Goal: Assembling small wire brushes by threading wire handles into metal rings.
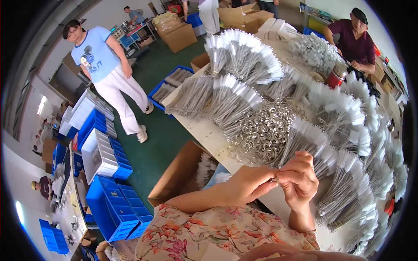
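Observation:
In front of my chest, my left hand [254,180] and my right hand [300,177] meet at the fingertips. Both are closed in a pinch on something small, mostly hidden by the fingers; its kind is not clear. Just beyond them on the table [204,135] lies a heap of shiny metal rings [265,128]. Bundles of thin wire brushes with white bristle tips [237,98] surround the heap. More such brushes [346,182] lie close to the right of my right hand.
An open cardboard box [172,176] with brushes inside stands by my left forearm. Blue bins [111,209] are stacked at the left. A person in a light blue shirt [96,52] stands on the green floor; another person [355,41] sits across the table near a red can [336,77].

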`<state>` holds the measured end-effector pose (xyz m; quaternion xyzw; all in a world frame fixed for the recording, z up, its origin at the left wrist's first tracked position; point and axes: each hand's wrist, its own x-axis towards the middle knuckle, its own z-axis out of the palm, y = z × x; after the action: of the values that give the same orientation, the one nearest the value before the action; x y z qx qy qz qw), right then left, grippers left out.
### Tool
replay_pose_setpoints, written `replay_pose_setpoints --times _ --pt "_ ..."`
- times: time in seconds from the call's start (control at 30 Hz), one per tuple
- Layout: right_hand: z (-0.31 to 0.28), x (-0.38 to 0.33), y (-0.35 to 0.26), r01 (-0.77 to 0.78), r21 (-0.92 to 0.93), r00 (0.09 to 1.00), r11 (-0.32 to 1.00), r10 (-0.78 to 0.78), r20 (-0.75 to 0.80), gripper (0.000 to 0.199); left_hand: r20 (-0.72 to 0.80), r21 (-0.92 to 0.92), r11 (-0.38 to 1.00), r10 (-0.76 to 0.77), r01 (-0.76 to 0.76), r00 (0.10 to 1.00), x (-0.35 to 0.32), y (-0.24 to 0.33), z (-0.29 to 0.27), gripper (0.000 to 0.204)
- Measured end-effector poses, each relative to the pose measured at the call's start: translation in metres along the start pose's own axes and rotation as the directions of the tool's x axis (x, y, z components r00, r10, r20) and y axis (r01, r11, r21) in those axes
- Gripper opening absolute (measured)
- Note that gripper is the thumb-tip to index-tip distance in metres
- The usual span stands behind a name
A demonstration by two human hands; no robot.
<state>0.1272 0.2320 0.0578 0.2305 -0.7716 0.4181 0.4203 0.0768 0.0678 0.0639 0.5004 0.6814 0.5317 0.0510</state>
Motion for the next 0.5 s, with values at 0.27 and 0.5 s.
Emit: replay_pose_setpoints --times 0.27,0.5 --pt "0.048 -0.014 0.003 0.016 0.053 0.983 0.998 -0.026 0.182 0.015 -0.273 0.065 0.978 -0.176 0.201 0.946 -0.038 -0.021 -0.067 0.015" --pt "0.135 -0.089 0.030 0.098 0.229 0.767 0.968 -0.220 0.603 0.011 -0.424 -0.091 0.958 -0.285 0.273 0.859 -0.063 -0.039 -0.093 0.021"
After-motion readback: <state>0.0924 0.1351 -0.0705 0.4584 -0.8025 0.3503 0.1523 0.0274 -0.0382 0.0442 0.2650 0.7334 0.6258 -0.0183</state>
